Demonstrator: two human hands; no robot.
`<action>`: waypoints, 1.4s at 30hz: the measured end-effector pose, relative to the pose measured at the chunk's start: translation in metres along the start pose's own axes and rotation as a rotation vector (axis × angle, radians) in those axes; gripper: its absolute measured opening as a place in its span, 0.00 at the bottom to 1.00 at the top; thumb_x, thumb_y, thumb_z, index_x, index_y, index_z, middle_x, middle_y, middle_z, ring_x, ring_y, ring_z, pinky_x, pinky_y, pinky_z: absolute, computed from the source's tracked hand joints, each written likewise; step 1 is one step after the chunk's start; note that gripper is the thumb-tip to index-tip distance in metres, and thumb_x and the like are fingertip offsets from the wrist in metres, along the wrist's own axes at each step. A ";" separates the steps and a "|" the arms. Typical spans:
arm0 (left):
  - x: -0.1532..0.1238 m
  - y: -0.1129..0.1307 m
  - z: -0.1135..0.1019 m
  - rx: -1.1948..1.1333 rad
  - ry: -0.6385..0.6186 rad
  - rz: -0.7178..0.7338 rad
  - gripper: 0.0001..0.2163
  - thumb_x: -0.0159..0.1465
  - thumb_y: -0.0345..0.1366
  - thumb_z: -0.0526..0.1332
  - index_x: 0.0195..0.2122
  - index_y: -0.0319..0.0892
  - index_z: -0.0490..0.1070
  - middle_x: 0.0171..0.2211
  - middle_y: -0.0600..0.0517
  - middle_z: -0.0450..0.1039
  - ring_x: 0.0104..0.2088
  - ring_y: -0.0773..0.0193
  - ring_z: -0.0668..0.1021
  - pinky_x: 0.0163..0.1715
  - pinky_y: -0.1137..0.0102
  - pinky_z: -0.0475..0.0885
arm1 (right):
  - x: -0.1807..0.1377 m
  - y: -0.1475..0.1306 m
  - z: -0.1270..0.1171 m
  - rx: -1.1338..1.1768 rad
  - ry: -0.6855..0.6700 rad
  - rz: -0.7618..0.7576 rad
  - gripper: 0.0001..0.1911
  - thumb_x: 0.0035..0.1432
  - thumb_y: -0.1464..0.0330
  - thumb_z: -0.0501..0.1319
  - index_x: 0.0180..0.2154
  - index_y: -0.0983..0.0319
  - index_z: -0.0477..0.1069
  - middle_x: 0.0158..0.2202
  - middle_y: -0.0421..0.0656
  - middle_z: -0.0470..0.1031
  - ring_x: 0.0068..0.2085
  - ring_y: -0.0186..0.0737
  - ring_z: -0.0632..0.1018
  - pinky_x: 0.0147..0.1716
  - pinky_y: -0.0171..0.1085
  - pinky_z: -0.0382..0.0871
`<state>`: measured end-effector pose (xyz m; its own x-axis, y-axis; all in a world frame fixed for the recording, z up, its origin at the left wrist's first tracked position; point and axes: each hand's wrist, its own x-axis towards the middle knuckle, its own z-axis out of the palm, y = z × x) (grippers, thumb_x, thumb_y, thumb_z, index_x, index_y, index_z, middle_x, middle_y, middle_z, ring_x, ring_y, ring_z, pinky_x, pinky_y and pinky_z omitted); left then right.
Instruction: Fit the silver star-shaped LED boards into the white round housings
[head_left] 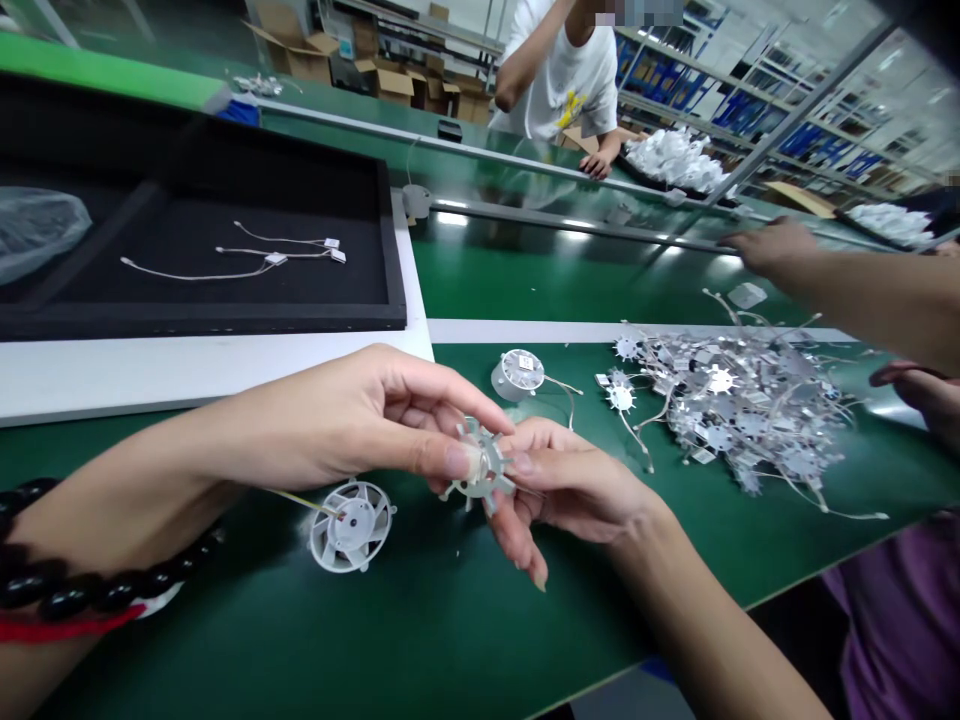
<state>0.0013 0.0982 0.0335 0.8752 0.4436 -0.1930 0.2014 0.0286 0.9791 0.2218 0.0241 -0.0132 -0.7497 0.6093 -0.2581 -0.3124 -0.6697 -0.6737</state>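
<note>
Two hands show in the head view: your left hand (352, 415) and right hand (581, 485) both pinch one silvery toothed wheel (487, 478) above the green table (465, 640), between a white fan (354, 525) and a heap of similar wheels (742, 405).

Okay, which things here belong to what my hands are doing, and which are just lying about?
Likely part of the job:
Toothed silver piece, held in left hand and right hand
Pile of similar pieces, right
White fan by the left hand
Second fan, beyond the hands

Probably just lying about:
Clear plastic bag in black tray
Cardboard boxes behind
</note>
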 end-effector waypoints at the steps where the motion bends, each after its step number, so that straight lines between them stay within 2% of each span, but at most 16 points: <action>1: 0.000 -0.001 0.000 0.009 0.004 -0.002 0.08 0.66 0.39 0.68 0.45 0.53 0.82 0.35 0.55 0.82 0.34 0.66 0.80 0.30 0.77 0.71 | 0.000 0.000 0.000 0.014 0.003 0.017 0.15 0.59 0.59 0.71 0.33 0.66 0.80 0.26 0.44 0.82 0.25 0.34 0.81 0.23 0.29 0.79; 7: 0.001 -0.003 -0.001 0.048 0.003 -0.028 0.09 0.66 0.41 0.68 0.47 0.51 0.82 0.35 0.54 0.83 0.36 0.61 0.82 0.30 0.75 0.72 | 0.000 0.002 -0.003 0.044 -0.003 0.016 0.13 0.57 0.61 0.73 0.32 0.65 0.80 0.24 0.41 0.80 0.23 0.33 0.80 0.21 0.28 0.78; 11: 0.002 -0.004 -0.003 0.048 0.013 -0.011 0.08 0.66 0.42 0.70 0.46 0.55 0.82 0.34 0.57 0.82 0.34 0.67 0.80 0.30 0.79 0.71 | 0.000 0.001 -0.002 -0.038 0.058 -0.056 0.13 0.57 0.61 0.73 0.33 0.64 0.78 0.22 0.38 0.77 0.19 0.29 0.75 0.17 0.26 0.72; 14: -0.001 -0.002 -0.005 0.035 0.026 -0.017 0.08 0.65 0.42 0.71 0.45 0.58 0.82 0.31 0.60 0.80 0.31 0.72 0.78 0.28 0.82 0.69 | -0.002 -0.001 0.002 -0.285 0.205 -0.240 0.11 0.59 0.63 0.71 0.32 0.63 0.77 0.22 0.35 0.75 0.17 0.24 0.68 0.15 0.23 0.62; 17: -0.003 -0.001 -0.006 0.008 0.039 -0.044 0.06 0.66 0.43 0.71 0.44 0.58 0.82 0.30 0.60 0.79 0.31 0.73 0.79 0.28 0.83 0.70 | -0.004 -0.002 0.008 -0.683 0.371 -0.479 0.07 0.63 0.67 0.69 0.32 0.62 0.77 0.25 0.37 0.77 0.25 0.28 0.73 0.24 0.27 0.67; 20: -0.003 0.001 -0.005 -0.024 0.078 -0.060 0.06 0.66 0.41 0.71 0.44 0.55 0.82 0.32 0.60 0.80 0.31 0.72 0.80 0.29 0.82 0.72 | -0.005 0.001 0.010 -1.052 0.479 -0.707 0.04 0.66 0.70 0.65 0.36 0.60 0.78 0.30 0.40 0.79 0.31 0.33 0.77 0.31 0.33 0.70; 23: -0.003 0.002 -0.004 -0.018 0.129 -0.068 0.08 0.65 0.39 0.71 0.45 0.52 0.81 0.32 0.60 0.80 0.30 0.71 0.81 0.30 0.81 0.73 | -0.002 0.005 0.009 -1.225 0.546 -0.833 0.05 0.67 0.72 0.63 0.38 0.59 0.77 0.32 0.38 0.79 0.31 0.32 0.77 0.32 0.32 0.69; 27: -0.006 0.007 0.000 0.086 0.184 -0.054 0.09 0.66 0.39 0.69 0.46 0.47 0.80 0.31 0.58 0.79 0.32 0.69 0.80 0.31 0.79 0.72 | 0.000 0.003 0.010 -1.207 0.589 -0.764 0.06 0.68 0.72 0.62 0.36 0.58 0.76 0.30 0.36 0.79 0.30 0.30 0.77 0.32 0.29 0.69; 31: -0.018 0.009 0.008 0.226 0.276 -0.096 0.08 0.67 0.38 0.66 0.46 0.46 0.80 0.31 0.58 0.79 0.30 0.69 0.77 0.26 0.78 0.69 | 0.001 0.001 0.017 -1.066 0.540 -0.515 0.07 0.66 0.67 0.64 0.34 0.58 0.80 0.31 0.37 0.82 0.32 0.33 0.78 0.32 0.29 0.70; 34: -0.033 0.006 0.015 0.293 0.331 -0.116 0.08 0.68 0.39 0.65 0.46 0.47 0.80 0.31 0.58 0.79 0.28 0.69 0.76 0.24 0.77 0.68 | 0.004 0.002 0.021 -0.959 0.474 -0.399 0.07 0.64 0.64 0.67 0.33 0.57 0.82 0.33 0.38 0.83 0.33 0.35 0.78 0.33 0.30 0.70; 39: -0.053 -0.005 0.020 0.296 0.394 -0.119 0.10 0.68 0.41 0.65 0.49 0.48 0.79 0.35 0.57 0.81 0.34 0.65 0.81 0.32 0.74 0.73 | 0.013 0.003 0.026 -0.972 0.442 -0.288 0.10 0.62 0.60 0.68 0.33 0.59 0.81 0.31 0.40 0.81 0.31 0.36 0.75 0.31 0.33 0.67; 42: -0.060 -0.009 0.019 0.277 0.425 -0.116 0.11 0.67 0.41 0.65 0.49 0.47 0.79 0.34 0.56 0.81 0.34 0.64 0.81 0.32 0.72 0.74 | 0.018 0.001 0.030 -0.989 0.419 -0.255 0.12 0.63 0.59 0.67 0.33 0.60 0.80 0.31 0.41 0.79 0.32 0.35 0.74 0.32 0.33 0.66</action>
<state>-0.0445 0.0549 0.0353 0.5961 0.7777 -0.1996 0.4458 -0.1139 0.8879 0.1905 0.0221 0.0019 -0.4140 0.9022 -0.1208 0.3150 0.0175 -0.9489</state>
